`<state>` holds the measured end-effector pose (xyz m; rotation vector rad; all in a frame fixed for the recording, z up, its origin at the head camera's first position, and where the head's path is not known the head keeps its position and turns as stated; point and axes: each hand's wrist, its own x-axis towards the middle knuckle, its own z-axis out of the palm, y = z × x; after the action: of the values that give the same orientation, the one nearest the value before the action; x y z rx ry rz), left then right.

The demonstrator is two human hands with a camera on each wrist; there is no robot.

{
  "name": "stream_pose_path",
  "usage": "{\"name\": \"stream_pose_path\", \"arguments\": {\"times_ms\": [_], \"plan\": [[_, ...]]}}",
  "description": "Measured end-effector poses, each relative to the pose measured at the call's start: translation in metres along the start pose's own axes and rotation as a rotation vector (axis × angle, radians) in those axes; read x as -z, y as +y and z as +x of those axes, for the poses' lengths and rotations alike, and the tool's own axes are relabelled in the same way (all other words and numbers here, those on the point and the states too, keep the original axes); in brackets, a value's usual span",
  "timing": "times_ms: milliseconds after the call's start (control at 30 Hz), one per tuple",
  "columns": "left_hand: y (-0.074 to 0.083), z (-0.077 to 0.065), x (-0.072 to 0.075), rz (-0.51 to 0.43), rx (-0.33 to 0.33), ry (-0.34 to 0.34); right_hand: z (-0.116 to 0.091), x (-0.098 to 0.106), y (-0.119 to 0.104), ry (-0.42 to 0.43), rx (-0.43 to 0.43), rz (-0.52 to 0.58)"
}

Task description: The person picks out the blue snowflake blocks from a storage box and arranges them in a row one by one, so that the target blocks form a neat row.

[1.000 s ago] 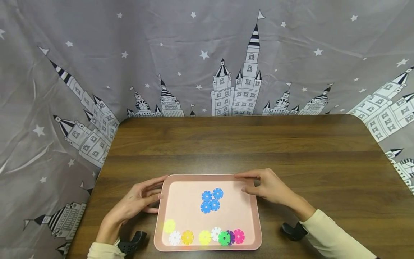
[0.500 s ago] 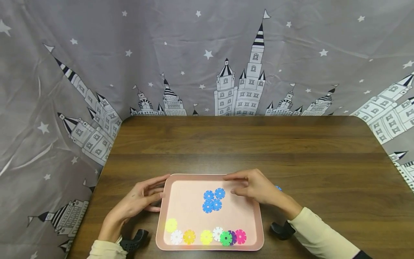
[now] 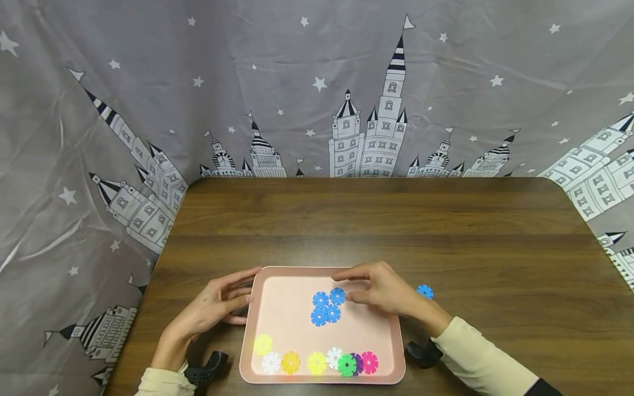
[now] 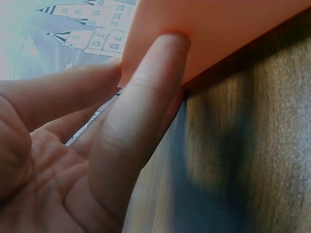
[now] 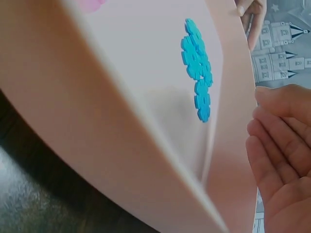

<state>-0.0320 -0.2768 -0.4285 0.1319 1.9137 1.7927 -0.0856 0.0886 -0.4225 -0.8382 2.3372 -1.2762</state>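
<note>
My left hand (image 3: pixel 213 301) rests against the left wall of a pink tray (image 3: pixel 284 308). Its extended fingers reach the back left corner, and in the left wrist view the thumb (image 4: pixel 146 92) touches the outer wall. Over the tray's right back part is my right hand (image 3: pixel 385 290), its thumb tip beside a cluster of blue flower-shaped plastic discs (image 3: pixel 333 313). Nothing shows in that hand; the right wrist view has its fingers loosely bent near the rim, with the blue discs (image 5: pixel 195 63) lying on the tray floor.
Along the tray's front lie yellow (image 3: pixel 317 363), white (image 3: pixel 271 363), orange (image 3: pixel 290 363), green (image 3: pixel 346 364), purple (image 3: pixel 358 363) and pink (image 3: pixel 369 362) discs. A single blue disc (image 3: pixel 425 291) lies on the wooden table (image 3: pixel 495 247), behind my right wrist. A grey castle-print curtain (image 3: pixel 277 71) hangs behind.
My right hand has moved left across the tray's back right, closer to the blue cluster. The lone blue disc on the table has come into view behind the wrist. My left hand keeps its place.
</note>
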Motion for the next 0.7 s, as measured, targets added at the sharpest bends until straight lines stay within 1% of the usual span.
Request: {"name": "stream_pose_path", "arguments": {"times_ms": [167,367,700], "plan": [[0.000,0.000,0.000,-0.006,0.000,-0.002,0.002,-0.002,-0.002,-0.002,-0.019,-0.026],[-0.001,0.000,0.000,-0.006,-0.005,-0.008,0.005,-0.003,-0.002,-0.012,-0.022,-0.047],[-0.001,0.001,0.000,-0.007,-0.002,-0.001,0.011,-0.005,-0.006,-0.034,-0.007,-0.037]]}}
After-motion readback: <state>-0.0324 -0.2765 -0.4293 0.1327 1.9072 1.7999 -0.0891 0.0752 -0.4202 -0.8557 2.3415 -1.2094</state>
